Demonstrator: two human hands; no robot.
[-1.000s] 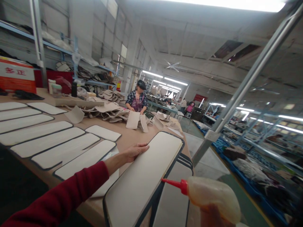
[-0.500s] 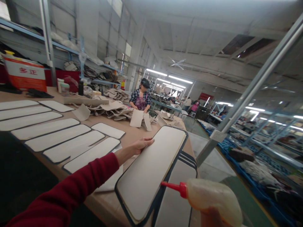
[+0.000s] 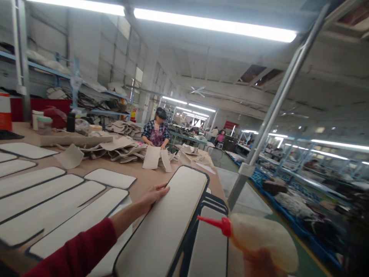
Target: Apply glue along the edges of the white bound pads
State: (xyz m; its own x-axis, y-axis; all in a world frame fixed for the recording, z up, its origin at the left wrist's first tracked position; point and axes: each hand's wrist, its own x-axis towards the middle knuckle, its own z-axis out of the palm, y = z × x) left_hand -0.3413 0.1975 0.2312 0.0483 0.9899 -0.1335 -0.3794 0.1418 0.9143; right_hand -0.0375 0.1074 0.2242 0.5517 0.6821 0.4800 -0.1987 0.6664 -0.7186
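Note:
My left hand (image 3: 154, 195) grips the left edge of a long white panel (image 3: 163, 227) with rounded corners and a dark border. The panel is tilted up above a stack of similar dark-edged panels (image 3: 210, 242) on the right. My right hand (image 3: 261, 263), partly cut off by the bottom edge, is wrapped round a translucent squeeze bottle (image 3: 265, 240) of yellowish liquid, probably glue. Its red nozzle (image 3: 211, 222) points left, close to the panel's right edge; a small gap seems to lie between them.
More white panels (image 3: 66, 204) lie in rows on the brown table (image 3: 144, 175). Behind them are a pile of beige pieces (image 3: 123, 146) and small jars (image 3: 44, 125). A co-worker (image 3: 157, 129) handles pieces at the far end. A metal post (image 3: 259, 142) rises at the right.
The view has turned right and tilted up, bringing an overhead lamp into sight. The nozzle, which was at the panel's right edge, is now slightly away from it. Both holds are unchanged.

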